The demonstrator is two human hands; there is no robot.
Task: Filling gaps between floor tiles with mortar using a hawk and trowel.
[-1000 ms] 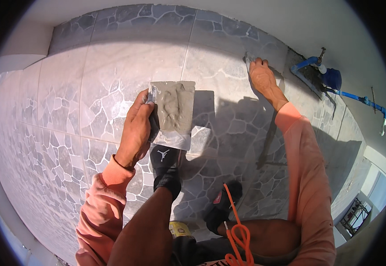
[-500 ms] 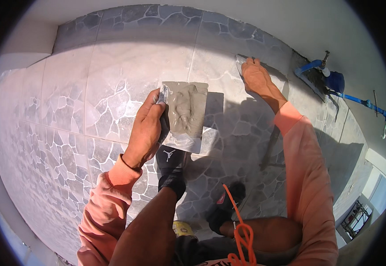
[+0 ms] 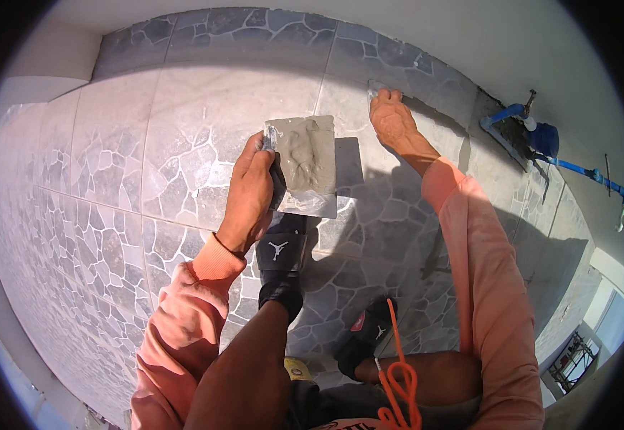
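Note:
My left hand [image 3: 249, 192] is closed round the dark grip at the left edge of a wide flat trowel [image 3: 320, 206], held above the floor in front of my foot. A thick layer of wet grey mortar [image 3: 301, 154] covers most of its face. Farther off to the right, my right hand [image 3: 396, 123] presses against the stone-patterned tiles [image 3: 219, 93], near the shaded strip along the wall. Its fingers grip a thin flat spreader [image 3: 374, 87], mostly hidden under them; only a pale edge shows.
Blue water pipes [image 3: 577, 166] with a blue fitting [image 3: 544, 140] run along the right wall. My sandalled feet [image 3: 281, 251] stand on the tiles. A yellow can [image 3: 298, 369] is partly visible beside my leg, and an orange cord [image 3: 407, 394] hangs in front of me.
My right hand has moved left across the tiles with the spreader. The trowel in my left hand has shifted slightly farther away, showing more of my shoe.

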